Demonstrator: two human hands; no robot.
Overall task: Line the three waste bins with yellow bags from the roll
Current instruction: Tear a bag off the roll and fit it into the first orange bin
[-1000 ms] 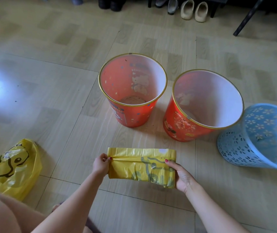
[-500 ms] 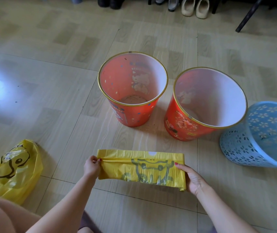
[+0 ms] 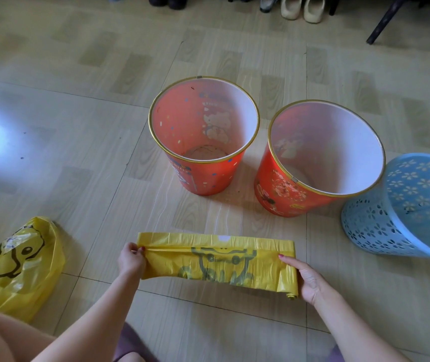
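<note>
The left hand (image 3: 131, 260) pinches the free end of a yellow bag strip (image 3: 216, 259), thumb and fingers closed on its top corner, while the right hand (image 3: 309, 279) curls around the roll (image 3: 292, 290) at the strip's other end, index finger laid along the plastic. The strip stretches taut between both hands, just above the floor (image 3: 78, 126). Its dark print is a cartoon figure over some letters, too creased to read. At 12 o'clock from the strip stands a red bin (image 3: 203, 163) with a gold rim and cartoon prints; at 1 o'clock a second red bin (image 3: 287, 192) bears floral decoration; at 3 o'clock a blue perforated bin (image 3: 373, 226) leans. At 9 o'clock a loose yellow bag (image 3: 20, 267) shows a cartoon face.
</note>
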